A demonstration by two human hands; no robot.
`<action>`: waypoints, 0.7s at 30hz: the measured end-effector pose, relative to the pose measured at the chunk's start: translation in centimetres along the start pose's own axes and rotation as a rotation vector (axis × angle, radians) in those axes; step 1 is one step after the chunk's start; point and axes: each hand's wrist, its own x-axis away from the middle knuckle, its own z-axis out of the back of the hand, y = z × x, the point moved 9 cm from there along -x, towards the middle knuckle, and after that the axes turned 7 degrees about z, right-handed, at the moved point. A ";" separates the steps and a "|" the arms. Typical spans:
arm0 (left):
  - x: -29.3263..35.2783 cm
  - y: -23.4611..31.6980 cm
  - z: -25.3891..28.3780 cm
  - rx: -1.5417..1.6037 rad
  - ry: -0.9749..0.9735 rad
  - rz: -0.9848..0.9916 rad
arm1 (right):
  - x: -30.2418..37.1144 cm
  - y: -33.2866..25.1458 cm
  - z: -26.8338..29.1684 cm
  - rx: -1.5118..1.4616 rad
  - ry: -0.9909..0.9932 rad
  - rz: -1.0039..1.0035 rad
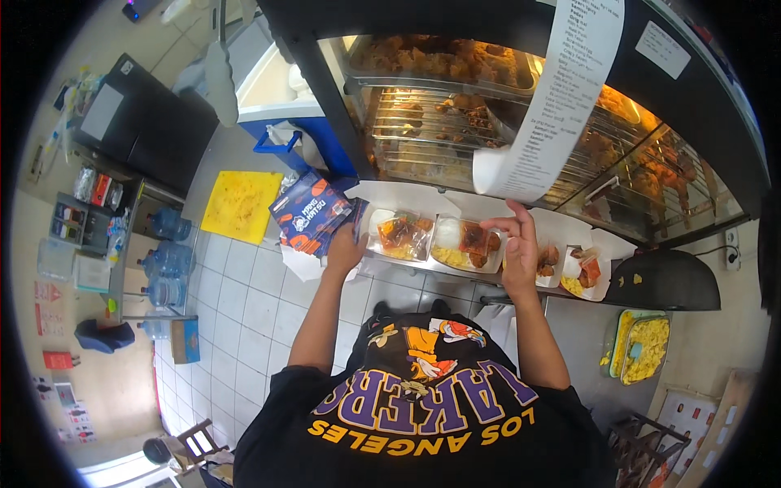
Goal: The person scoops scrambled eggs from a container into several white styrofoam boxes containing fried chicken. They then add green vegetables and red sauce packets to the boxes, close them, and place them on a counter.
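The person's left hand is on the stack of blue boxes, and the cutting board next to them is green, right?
Not quite. In the head view the left hand does rest at the stack of blue boxes, but the cutting board beside them is yellow, not green.

White tiled floor [244,309], lit glass warming cabinet [455,106], possibly water jugs [167,262] left
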 end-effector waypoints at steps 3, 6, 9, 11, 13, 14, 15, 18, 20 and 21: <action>-2.5 -0.8 -3.0 0.020 -0.127 0.115 | 1.8 0.1 0.6 0.096 0.060 -0.046; -4.3 -2.5 -5.5 -0.102 -0.196 0.177 | 4.8 0.9 1.0 0.218 0.141 -0.103; -5.3 -3.0 -6.7 -0.136 -0.204 0.147 | 8.7 1.3 1.2 0.348 0.258 -0.200; -5.3 -2.6 -7.1 -0.127 -0.203 0.108 | 11.6 1.8 0.8 0.394 0.306 -0.297; -5.0 -2.4 -6.9 -0.136 -0.215 0.080 | 14.3 2.6 0.3 0.467 0.372 -0.312; -4.5 -2.5 -6.5 -0.121 -0.190 0.062 | 15.5 3.0 0.0 0.485 0.381 -0.343; -3.8 -2.2 -5.8 -0.081 -0.168 0.052 | 16.8 3.5 -0.3 0.501 0.395 -0.373; -1.2 -2.7 -3.9 0.008 -0.117 0.065 | 19.4 5.2 -2.0 0.529 0.445 -0.451; -0.2 -3.2 -3.1 0.065 -0.119 0.050 | 20.4 6.5 -3.3 0.485 0.470 -0.491; 0.2 -3.5 -2.6 0.098 -0.117 0.044 | 20.7 7.1 -4.3 0.492 0.432 -0.505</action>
